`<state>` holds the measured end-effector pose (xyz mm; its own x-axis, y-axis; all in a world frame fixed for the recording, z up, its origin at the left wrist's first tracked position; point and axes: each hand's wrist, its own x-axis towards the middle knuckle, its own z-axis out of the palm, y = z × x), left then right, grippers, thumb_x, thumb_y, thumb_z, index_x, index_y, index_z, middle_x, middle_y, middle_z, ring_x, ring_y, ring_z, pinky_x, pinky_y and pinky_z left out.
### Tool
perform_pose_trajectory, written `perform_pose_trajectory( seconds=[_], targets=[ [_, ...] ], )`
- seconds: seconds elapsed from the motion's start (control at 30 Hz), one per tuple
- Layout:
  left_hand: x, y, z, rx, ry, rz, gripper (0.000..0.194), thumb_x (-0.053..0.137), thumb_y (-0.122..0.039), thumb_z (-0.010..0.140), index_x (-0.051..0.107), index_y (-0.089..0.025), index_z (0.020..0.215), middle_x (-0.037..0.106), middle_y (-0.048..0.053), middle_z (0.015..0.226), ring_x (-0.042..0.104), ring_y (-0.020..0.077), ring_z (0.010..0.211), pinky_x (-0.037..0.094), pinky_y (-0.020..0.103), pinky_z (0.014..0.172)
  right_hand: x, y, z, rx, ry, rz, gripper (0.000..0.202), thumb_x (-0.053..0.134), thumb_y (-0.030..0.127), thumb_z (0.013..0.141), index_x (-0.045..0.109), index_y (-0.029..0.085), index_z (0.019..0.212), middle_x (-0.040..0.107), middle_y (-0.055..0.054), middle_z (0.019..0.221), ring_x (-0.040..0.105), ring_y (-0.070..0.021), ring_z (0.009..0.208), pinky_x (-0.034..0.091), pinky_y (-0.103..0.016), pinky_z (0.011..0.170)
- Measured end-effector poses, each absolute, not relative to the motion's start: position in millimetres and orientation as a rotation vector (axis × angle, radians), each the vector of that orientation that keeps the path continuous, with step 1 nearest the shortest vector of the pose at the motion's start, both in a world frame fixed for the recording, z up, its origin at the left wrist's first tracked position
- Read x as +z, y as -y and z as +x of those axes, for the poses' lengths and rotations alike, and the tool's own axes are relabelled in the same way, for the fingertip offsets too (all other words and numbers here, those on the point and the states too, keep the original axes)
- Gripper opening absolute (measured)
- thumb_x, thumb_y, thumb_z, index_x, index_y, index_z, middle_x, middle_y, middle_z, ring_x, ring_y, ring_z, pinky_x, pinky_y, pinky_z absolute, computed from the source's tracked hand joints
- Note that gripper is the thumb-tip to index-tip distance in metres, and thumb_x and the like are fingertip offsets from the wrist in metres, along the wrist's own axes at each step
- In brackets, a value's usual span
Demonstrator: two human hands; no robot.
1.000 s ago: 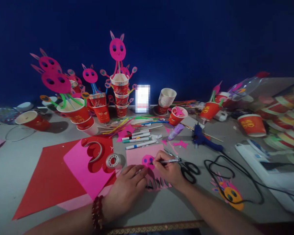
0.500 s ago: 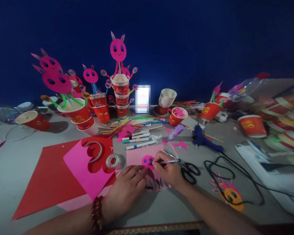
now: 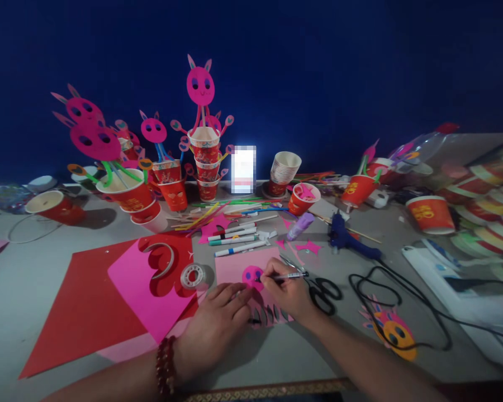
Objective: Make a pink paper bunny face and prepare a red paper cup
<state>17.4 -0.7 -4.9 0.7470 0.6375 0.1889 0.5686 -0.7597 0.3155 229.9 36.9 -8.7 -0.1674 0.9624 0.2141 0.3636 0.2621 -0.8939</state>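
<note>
The left hand (image 3: 218, 318) lies flat, ungrasping, fingers at the pink disc (image 3: 254, 268), over which the right hand (image 3: 289, 291) pinches a pen (image 3: 294, 275), seemingly detail work needing steadiness, with markers (image 3: 232, 240) beyond.

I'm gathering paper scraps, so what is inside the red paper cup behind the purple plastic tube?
Bright pink paper cutouts show inside the red paper cup. They and its wall hide the bottom; anything deeper cannot be seen.
</note>
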Motion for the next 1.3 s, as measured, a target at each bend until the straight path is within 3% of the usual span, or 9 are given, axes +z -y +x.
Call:
perform_pose_trajectory(
  seconds=[1.3],
  targets=[
    [1.5, 0.5, 17.1, 0.377, -0.955, 2.708, 0.016, 0.058, -0.020, 0.097, 0.062, -0.018, 0.112, 0.060, 0.006, 0.141, 0.051, 0.0248, 0.128, 0.043, 0.042, 0.105, -5.7, -37.0, 230.7, 0.925, 1.666, -1.256, 0.019, 0.051, 0.015, 0.080, 0.044, 0.023, 0.064, 0.040, 0.006, 0.057, 0.038, -0.0122, 0.052, 0.029, -0.025, 0.050]
  ],
)
